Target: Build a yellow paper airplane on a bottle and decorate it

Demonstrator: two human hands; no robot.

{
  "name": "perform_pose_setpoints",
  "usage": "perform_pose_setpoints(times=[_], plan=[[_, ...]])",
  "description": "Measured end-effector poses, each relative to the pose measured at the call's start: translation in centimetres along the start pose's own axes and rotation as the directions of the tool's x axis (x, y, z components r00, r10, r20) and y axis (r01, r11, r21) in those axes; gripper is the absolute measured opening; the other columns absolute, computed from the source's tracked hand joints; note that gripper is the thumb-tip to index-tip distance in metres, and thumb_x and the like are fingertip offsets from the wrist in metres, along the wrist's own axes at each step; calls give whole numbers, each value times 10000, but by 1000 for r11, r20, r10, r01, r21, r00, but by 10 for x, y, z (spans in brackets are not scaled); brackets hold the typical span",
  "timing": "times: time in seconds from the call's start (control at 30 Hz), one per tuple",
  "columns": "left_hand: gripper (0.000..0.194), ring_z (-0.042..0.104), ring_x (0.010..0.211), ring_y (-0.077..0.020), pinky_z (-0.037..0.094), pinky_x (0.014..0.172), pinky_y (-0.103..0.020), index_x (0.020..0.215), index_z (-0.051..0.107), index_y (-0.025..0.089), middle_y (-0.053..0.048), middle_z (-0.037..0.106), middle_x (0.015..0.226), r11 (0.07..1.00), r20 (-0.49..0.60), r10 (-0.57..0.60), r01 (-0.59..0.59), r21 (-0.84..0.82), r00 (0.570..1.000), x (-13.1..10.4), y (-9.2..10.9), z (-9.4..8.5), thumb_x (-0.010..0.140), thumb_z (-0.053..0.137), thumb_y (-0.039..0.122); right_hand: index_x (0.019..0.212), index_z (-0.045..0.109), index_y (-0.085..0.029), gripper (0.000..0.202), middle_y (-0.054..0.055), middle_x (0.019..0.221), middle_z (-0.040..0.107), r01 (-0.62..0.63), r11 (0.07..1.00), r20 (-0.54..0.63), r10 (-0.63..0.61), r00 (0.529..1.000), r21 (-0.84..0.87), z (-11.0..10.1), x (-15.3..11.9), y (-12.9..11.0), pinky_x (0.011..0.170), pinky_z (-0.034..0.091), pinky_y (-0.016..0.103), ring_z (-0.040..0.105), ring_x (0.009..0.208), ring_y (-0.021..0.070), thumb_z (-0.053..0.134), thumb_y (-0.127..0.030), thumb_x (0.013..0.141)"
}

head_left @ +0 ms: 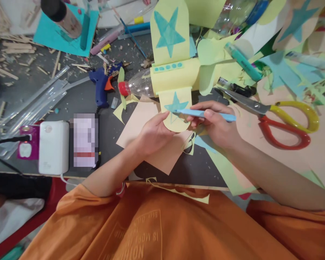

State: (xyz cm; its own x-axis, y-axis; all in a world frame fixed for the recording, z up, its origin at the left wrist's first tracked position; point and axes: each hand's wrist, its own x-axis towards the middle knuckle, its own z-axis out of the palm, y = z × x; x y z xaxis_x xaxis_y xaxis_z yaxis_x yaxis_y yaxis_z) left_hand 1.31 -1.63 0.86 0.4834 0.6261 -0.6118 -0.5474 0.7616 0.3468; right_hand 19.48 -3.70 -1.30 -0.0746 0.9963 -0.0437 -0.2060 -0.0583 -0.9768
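A model plane made from a plastic bottle (142,86) wrapped in yellow paper lies on the table, its red cap pointing left. My left hand (155,135) pinches the edge of the near paper wing (165,103). In my right hand (219,126) is a light blue marker (197,113), its tip on the partly coloured star (176,102) of that wing. The far wing (169,30) carries a filled teal star. A row of teal dots runs along a strip on the body. Pink paper (135,124) lies under my left hand.
Large scissors (262,108) with red and yellow handles lie at the right among paper scraps and a teal marker (243,61). A blue glue gun (100,86), clear glue sticks (40,108), a white power bank (54,147) and a phone (84,140) are at the left.
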Motion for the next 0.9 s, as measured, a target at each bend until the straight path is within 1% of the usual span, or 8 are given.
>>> perform_pose_setpoints(times=[0.07,0.17,0.27,0.37,0.47,0.67,0.77,0.9], plan=[[465,608,1354,-272,487,1148,-418,1224,682,75,-117,778,1140,999,18,16,-17,32,1000,0,-3,-1,1047,287,244,932,787,-278,288,-8,779,768,6,999,-18,-6,1000,-51,-2,-2,1,599,617,296,685,610,131,793,-541,814],[467,623,1337,-271,503,1130,-411,1190,708,100,-96,793,1093,996,9,66,-66,58,998,1,-5,-9,1056,301,286,932,779,-278,273,-1,801,771,32,990,-51,-40,998,-139,-4,-6,2,609,609,296,716,686,153,819,-511,794],[450,646,1302,-265,500,1125,-398,1134,734,112,-83,802,1062,996,33,52,-54,75,998,2,-6,-15,1054,328,289,889,775,-276,226,5,796,773,37,981,-49,-48,998,-188,-4,-7,0,569,582,287,714,688,158,817,-479,799],[462,706,1181,-245,506,1090,-371,1009,763,136,-61,809,995,994,86,43,-51,93,995,2,-5,-12,1057,325,273,853,774,-275,192,9,788,773,25,976,-40,-35,999,-215,-2,-7,-3,545,566,288,699,665,157,809,-457,803],[480,741,1045,-221,523,1013,-336,912,768,152,-50,807,938,994,112,28,-39,99,993,1,-3,-7,1054,319,240,872,777,-263,172,9,808,782,13,974,-34,-21,999,-225,0,-8,-5,562,576,291,708,686,163,808,-420,805],[437,734,1067,-232,517,1017,-358,921,769,168,-46,806,919,997,104,17,-25,72,994,0,-3,-5,1042,356,248,881,775,-264,160,14,815,782,27,974,-31,-35,999,-225,0,-9,-5,587,599,299,731,714,173,789,-418,839],[446,737,1055,-218,518,1015,-335,905,771,163,-51,809,939,998,108,21,-28,61,994,0,-2,-4,1047,356,241,873,773,-263,150,14,818,783,17,972,-29,-25,999,-234,0,-8,-5,578,597,297,729,704,172,788,-409,841],[483,744,1008,-185,518,1003,-293,883,779,154,-46,813,964,994,130,53,-65,91,990,-1,-3,-2,1056,331,210,868,773,-260,161,15,822,787,-2,972,-26,-4,1000,-233,0,-9,-6,578,597,293,726,696,165,790,-417,835]])
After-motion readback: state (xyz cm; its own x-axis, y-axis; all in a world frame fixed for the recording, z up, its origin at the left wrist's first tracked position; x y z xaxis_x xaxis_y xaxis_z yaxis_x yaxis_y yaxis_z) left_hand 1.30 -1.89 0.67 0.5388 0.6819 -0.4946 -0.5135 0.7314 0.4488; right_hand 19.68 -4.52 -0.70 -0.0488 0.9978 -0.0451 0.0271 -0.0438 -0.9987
